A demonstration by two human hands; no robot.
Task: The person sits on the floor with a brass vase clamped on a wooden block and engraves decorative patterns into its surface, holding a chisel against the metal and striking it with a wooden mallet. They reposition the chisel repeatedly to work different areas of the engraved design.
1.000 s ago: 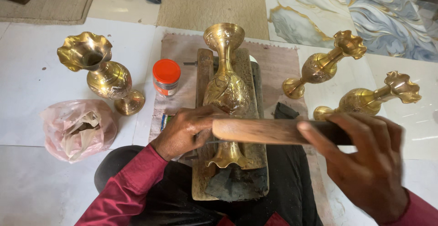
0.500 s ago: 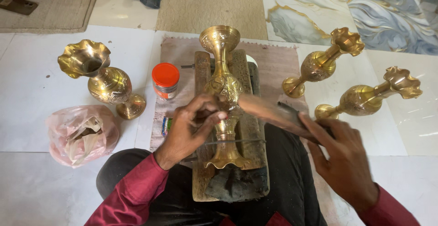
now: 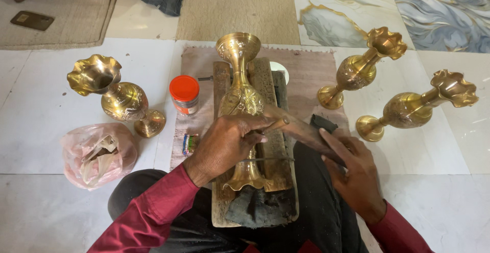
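Engraved, shiny brass vase (image 3: 241, 97) lies on a rough wooden block (image 3: 265, 130); left hand (image 3: 224, 143) pinches a thin chisel (image 3: 275, 126), right hand (image 3: 352, 169) grips a wooden mallet (image 3: 301, 128).

lying along grooved wooden block (image 3: 265, 110) on lap: engraved brass vase (image 3: 242, 100). left of block: red-lidded jar (image 3: 185, 93), wavy-rimmed brass vase (image 3: 115, 92), pink plastic bag (image 3: 97, 153). right: two tilted brass vases (image 3: 360, 69) (image 3: 416, 105).

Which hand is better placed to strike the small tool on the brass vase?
Probably the right hand: it grips the wooden mallet, whose head is near the tool. The left hand is occupied holding that small tool against the brass vase.
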